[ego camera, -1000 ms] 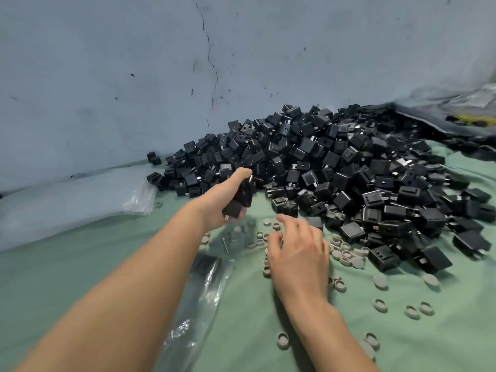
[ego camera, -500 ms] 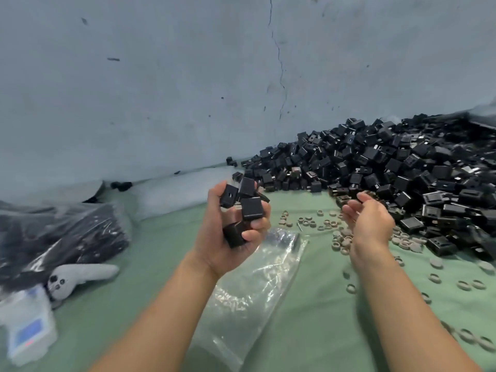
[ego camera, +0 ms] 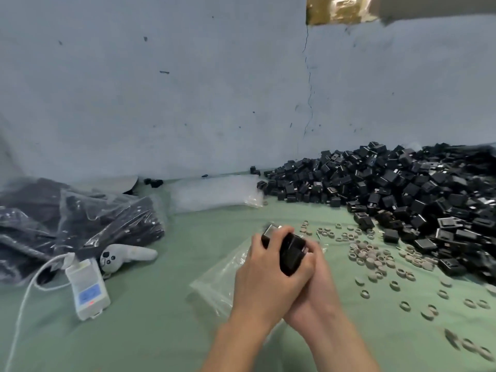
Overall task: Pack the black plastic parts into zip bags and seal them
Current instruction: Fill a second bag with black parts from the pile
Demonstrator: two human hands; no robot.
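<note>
At the far left lie filled bags [ego camera: 80,218] of dark pieces, with a white device [ego camera: 87,288] and a grey controller [ego camera: 126,256] just in front of them on the green cloth [ego camera: 161,331]. A stack of empty clear bags [ego camera: 214,194] sits by the wall. In the middle, the left hand [ego camera: 265,277] and right hand [ego camera: 319,288] are clasped together, both grasping a few black parts [ego camera: 291,251] over a clear zip bag [ego camera: 222,272] that lies flat. Grey rings [ego camera: 375,256] are scattered to the right, beside the big pile [ego camera: 402,189] of loose parts.
</note>
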